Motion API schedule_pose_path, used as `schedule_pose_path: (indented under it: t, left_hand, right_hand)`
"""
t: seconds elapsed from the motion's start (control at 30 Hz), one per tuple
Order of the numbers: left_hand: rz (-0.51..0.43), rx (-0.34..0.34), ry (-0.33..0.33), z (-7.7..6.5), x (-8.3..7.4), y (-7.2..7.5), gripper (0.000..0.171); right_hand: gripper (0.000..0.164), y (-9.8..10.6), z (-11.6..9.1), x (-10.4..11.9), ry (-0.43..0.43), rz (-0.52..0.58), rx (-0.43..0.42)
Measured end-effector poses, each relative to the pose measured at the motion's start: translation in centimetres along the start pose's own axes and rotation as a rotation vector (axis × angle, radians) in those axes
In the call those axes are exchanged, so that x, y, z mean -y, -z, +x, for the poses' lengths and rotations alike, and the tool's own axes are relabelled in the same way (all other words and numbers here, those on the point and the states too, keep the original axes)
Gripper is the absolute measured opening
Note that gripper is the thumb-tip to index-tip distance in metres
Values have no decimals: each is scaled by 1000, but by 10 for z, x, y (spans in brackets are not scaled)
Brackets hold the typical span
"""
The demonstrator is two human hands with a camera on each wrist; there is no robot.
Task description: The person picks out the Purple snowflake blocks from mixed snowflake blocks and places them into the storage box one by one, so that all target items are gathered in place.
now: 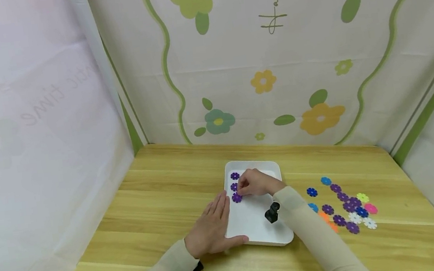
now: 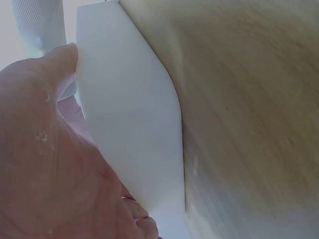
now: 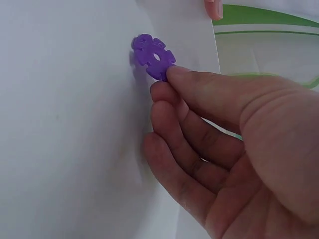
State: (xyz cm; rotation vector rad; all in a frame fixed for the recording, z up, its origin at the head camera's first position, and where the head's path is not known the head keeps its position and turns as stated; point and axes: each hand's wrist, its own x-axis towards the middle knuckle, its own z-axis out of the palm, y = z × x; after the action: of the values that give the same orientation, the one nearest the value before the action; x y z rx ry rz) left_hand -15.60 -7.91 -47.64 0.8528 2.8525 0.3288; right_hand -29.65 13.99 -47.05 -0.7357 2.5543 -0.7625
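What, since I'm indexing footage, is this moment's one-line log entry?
right hand: pinches purple disc over tray | left hand: touches tray edge | loose discs: on table

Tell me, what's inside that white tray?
Inside the white tray, three purple flower-shaped pieces form a row along the left side; the right hand pinches the nearest. That hand hides part of the inside; anything beneath can't be seen.

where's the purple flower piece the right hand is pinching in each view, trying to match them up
Head: the purple flower piece is left of the right hand, at its fingertips, the lowest of three in a column.
Left wrist: not in it; the left hand and the tray's outer wall show instead.
Right wrist: above centre, at the thumb and forefinger tips.
Shared landmark: the white tray.
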Motion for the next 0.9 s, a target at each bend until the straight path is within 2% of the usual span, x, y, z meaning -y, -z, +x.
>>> schedule_pose_path:
  t: [0.27,0.5,0.73,0.9]
  left_hand:
    - [16,11,10,0,-1,1,120]
    - [4,18,24,0,0,2,119]
    - [-1,14,24,1,1,1,120]
    - [-3,16,11,1,1,1,119]
  right_hand:
    - [10,-1,-3,2,-39,-19,-9]
    - [7,19,-19,1,7,-63,14]
    - [15,52,-52,-16,38,-102,-20]
    - [14,74,-83,-43,40,-106,-77]
